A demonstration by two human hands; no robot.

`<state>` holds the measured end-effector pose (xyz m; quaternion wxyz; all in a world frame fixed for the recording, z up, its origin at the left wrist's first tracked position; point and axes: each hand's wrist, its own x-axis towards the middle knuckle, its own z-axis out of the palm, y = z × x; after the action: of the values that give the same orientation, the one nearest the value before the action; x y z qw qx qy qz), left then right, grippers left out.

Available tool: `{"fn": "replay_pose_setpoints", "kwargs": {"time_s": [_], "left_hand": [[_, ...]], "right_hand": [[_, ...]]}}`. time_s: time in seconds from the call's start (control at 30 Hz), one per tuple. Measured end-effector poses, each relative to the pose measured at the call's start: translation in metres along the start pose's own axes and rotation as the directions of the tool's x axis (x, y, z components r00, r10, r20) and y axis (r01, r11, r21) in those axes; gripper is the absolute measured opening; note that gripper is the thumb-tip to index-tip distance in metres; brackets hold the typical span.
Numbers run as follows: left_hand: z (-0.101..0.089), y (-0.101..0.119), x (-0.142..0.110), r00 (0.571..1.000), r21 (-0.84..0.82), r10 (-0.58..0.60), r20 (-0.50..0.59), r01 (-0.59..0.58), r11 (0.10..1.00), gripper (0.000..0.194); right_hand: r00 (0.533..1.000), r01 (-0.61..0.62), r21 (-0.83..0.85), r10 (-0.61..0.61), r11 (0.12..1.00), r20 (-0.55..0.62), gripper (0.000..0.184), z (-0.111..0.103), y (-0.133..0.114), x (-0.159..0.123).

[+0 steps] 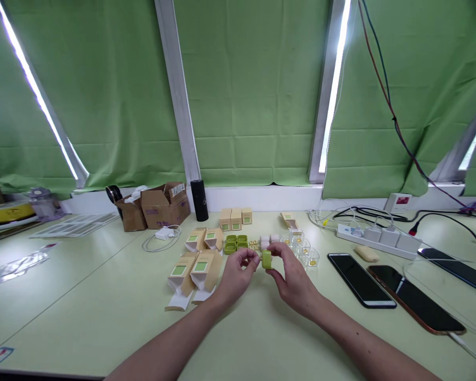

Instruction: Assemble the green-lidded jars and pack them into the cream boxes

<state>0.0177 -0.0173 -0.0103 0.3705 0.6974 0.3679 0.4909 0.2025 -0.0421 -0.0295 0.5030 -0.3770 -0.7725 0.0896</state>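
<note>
- Green piece (266, 259) is held above the table (115, 317), between near and far edges, probably for clear sight
- Green trays (230, 253) and clear cups (300, 241) stand toward the far edge, seemingly grouped by kind
- Right hand (292, 275) curls half-open around the piece, thumb below, fingers above
- Left hand (236, 272) bunches its fingertips beside it; whether gripping anything, I cannot tell

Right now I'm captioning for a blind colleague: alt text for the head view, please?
The right hand holds a small, blocky green piece over a pale table, the left hand close beside it. Tan cardboard boxes lie left; clear plastic containers and dark-screened phones right; green blinds hang behind.
</note>
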Motion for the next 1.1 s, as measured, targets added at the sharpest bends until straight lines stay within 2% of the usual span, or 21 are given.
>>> {"fn": "replay_pose_setpoints", "kwargs": {"time_s": [0.73,1.1], "left_hand": [[-0.0008,-0.0024,0.0016,0.999,-0.050,-0.034,-0.029,0.033,0.998,0.027],[-0.0016,-0.0027,0.0023,0.998,-0.110,-0.053,-0.037,0.049,0.993,0.027]], "right_hand": [[1.000,-0.009,0.019,0.009,1.000,0.006,0.049,-0.0005,0.0027,-0.0003],[1.000,-0.007,-0.035,0.006,0.999,-0.020,0.046,-0.0022,0.0017,0.0008]]}}
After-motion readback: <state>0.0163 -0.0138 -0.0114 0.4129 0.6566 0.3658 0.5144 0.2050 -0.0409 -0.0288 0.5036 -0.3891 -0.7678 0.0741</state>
